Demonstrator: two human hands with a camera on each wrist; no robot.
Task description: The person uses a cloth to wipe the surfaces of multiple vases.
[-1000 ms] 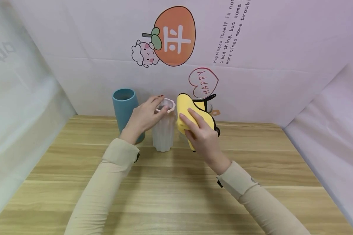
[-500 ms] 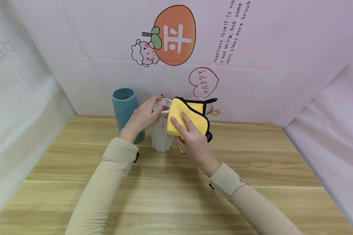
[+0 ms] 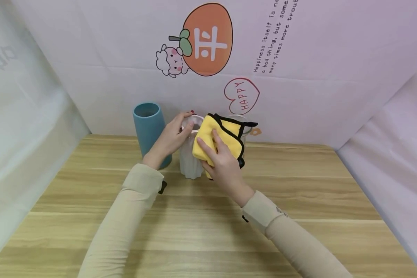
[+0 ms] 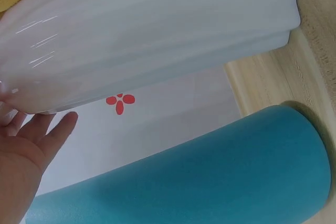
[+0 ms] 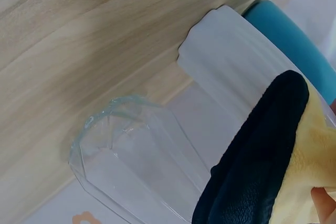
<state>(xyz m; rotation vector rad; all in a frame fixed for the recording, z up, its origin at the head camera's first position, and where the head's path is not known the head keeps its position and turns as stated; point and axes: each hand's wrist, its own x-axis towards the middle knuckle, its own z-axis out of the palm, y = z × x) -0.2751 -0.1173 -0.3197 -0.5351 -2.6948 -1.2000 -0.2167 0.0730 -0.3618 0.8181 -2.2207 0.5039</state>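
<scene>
Head view: compared with one second earlier, the yellow cloth [image 3: 233, 141] has shifted left, from beside the white fluted vase [image 3: 189, 160] to overlap its right side. The right hand [image 3: 225, 166] grips the cloth, two fingers slightly parted across its front. The left hand [image 3: 169, 139] holds the vase's rim, thumb and fingers partly spread. The blue vase [image 3: 147, 127] stands just beside that hand.

Left wrist view: the white vase, glossy and shallowly ribbed, extends away from the fingertips; the smooth, cylindrical blue vase lies to one side of them.

Right wrist view: the cloth, plush with a broad black edge, extends beyond the fingers, near a faceted clear glass vase [image 5: 142, 166].
</scene>
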